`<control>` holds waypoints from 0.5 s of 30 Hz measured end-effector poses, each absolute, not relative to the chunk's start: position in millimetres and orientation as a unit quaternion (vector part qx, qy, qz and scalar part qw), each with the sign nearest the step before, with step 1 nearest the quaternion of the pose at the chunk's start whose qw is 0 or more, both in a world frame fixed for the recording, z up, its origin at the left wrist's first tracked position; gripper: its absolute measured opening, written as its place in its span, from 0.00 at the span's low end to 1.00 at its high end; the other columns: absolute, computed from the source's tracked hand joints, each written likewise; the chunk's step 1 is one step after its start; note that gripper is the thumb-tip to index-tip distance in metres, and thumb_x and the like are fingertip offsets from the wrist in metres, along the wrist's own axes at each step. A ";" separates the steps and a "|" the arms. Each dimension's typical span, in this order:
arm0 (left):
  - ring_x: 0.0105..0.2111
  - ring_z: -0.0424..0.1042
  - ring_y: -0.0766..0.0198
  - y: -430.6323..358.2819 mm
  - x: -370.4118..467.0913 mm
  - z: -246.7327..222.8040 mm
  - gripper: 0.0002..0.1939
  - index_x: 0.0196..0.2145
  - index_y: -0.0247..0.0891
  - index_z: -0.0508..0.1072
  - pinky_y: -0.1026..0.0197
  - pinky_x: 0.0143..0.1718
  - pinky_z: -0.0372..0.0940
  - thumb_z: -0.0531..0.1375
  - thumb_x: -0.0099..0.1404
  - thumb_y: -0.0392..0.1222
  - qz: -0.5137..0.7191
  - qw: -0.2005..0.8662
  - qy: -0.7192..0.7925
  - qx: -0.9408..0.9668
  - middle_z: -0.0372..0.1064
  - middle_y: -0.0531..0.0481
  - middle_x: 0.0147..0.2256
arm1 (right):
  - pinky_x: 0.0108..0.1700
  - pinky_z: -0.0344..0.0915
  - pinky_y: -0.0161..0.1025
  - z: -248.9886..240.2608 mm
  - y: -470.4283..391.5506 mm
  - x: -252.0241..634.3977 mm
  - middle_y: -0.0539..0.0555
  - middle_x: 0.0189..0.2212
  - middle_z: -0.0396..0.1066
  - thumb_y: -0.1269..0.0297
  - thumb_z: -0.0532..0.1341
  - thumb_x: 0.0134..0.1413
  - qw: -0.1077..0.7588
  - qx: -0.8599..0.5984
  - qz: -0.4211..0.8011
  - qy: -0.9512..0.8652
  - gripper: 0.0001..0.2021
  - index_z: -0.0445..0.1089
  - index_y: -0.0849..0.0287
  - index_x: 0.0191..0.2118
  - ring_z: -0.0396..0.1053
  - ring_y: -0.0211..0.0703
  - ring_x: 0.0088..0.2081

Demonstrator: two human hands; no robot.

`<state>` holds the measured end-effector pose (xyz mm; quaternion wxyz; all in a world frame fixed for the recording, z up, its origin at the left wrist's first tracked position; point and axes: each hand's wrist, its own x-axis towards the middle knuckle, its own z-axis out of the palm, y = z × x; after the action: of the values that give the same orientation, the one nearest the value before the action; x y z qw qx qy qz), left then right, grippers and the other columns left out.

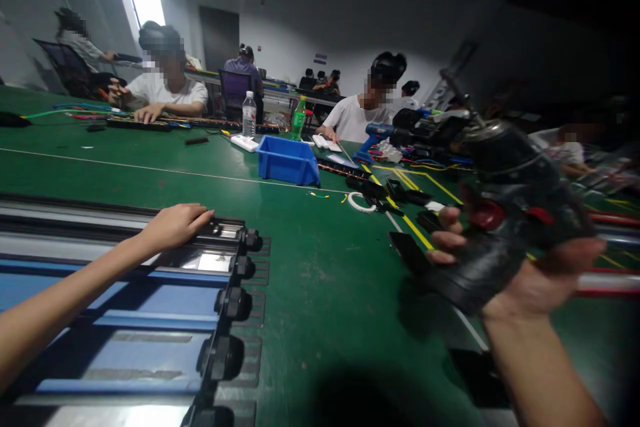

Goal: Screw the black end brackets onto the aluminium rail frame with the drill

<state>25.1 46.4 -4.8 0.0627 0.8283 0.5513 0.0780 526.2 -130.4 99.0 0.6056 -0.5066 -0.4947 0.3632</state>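
My left hand [175, 227] lies palm down over the end of the farthest long metal profile [225, 230], gripping it with the thumb on top. The far fingers are partly hidden. Several silver and blue profiles [150, 300] lie side by side below it, with black round knobs [235, 303] at their right ends. On the right, my right hand [530, 273] is closed around a black cordless drill [510, 213] with red parts, raised above the table. Motion blurs the drill, and its bit points up and away to the left.
The green table [310, 267] carries a blue bin [287, 161], a water bottle [249, 115], a green bottle [299, 119] and a blue drill [373, 141]. A white ring [361, 203] and black pieces lie near yellow lines. Co-workers [363, 113] sit across the table.
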 end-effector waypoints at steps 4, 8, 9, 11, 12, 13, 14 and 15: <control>0.41 0.74 0.51 43.1 27.0 -1.5 0.30 0.36 0.41 0.73 0.56 0.38 0.59 0.40 0.74 0.62 0.081 0.061 0.549 0.829 0.76 0.44 0.39 | 0.18 0.38 0.39 93.5 -98.8 493.9 0.47 0.26 0.53 0.30 0.28 0.57 0.584 -0.473 0.453 -0.479 0.43 0.71 0.48 0.50 0.29 0.38 0.20; 0.40 0.74 0.52 42.7 28.7 -1.4 0.29 0.35 0.41 0.72 0.57 0.38 0.59 0.40 0.75 0.61 0.085 0.056 0.550 0.829 0.74 0.44 0.37 | 0.20 0.48 0.34 36.3 -88.8 461.5 0.44 0.26 0.47 0.37 0.51 0.60 0.531 -0.342 0.671 -0.389 0.25 0.68 0.55 0.33 0.35 0.34 0.21; 0.39 0.73 0.52 42.7 29.1 -1.5 0.29 0.34 0.41 0.71 0.57 0.38 0.58 0.40 0.75 0.61 0.085 0.055 0.551 0.829 0.74 0.45 0.36 | 0.22 0.52 0.33 19.9 -88.6 456.4 0.45 0.26 0.50 0.40 0.56 0.58 0.509 -0.305 0.721 -0.358 0.23 0.68 0.57 0.30 0.39 0.33 0.21; 0.37 0.72 0.53 42.4 29.9 -1.3 0.28 0.32 0.41 0.69 0.57 0.37 0.58 0.41 0.75 0.61 0.086 0.053 0.551 0.829 0.73 0.45 0.35 | 0.25 0.57 0.33 -9.2 -89.5 450.7 0.47 0.26 0.55 0.42 0.58 0.57 0.471 -0.266 0.785 -0.303 0.23 0.70 0.61 0.30 0.46 0.32 0.21; 0.37 0.72 0.54 42.1 30.3 -1.0 0.28 0.31 0.41 0.69 0.57 0.37 0.57 0.41 0.75 0.60 0.086 0.052 0.551 0.829 0.72 0.46 0.34 | 0.25 0.59 0.33 -20.7 -90.4 449.7 0.49 0.27 0.57 0.42 0.58 0.58 0.460 -0.260 0.802 -0.281 0.24 0.71 0.62 0.30 0.48 0.32 0.22; 0.36 0.72 0.55 41.7 30.6 -0.5 0.28 0.31 0.41 0.68 0.57 0.36 0.57 0.41 0.75 0.60 0.087 0.051 0.551 0.829 0.72 0.46 0.34 | 0.26 0.59 0.33 -29.5 -91.3 449.8 0.50 0.27 0.59 0.42 0.57 0.59 0.452 -0.259 0.812 -0.262 0.24 0.72 0.63 0.31 0.50 0.32 0.22; 0.36 0.71 0.55 41.2 30.9 0.0 0.27 0.31 0.41 0.68 0.58 0.36 0.57 0.41 0.75 0.60 0.087 0.051 0.551 0.828 0.71 0.46 0.34 | 0.26 0.59 0.33 -35.6 -92.3 450.7 0.51 0.28 0.60 0.42 0.57 0.60 0.449 -0.259 0.819 -0.247 0.25 0.72 0.63 0.32 0.51 0.32 0.22; 0.35 0.71 0.56 40.8 31.1 0.6 0.27 0.31 0.40 0.67 0.58 0.36 0.56 0.41 0.75 0.60 0.087 0.050 0.551 0.828 0.71 0.46 0.34 | 0.25 0.59 0.34 -39.2 -93.1 452.2 0.51 0.27 0.60 0.41 0.56 0.59 0.448 -0.260 0.822 -0.237 0.26 0.73 0.63 0.32 0.51 0.33 0.22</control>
<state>31.1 40.8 0.6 0.0501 0.8283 0.5512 0.0872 452.2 -93.1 -39.2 0.4481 -0.2604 -0.2373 0.8217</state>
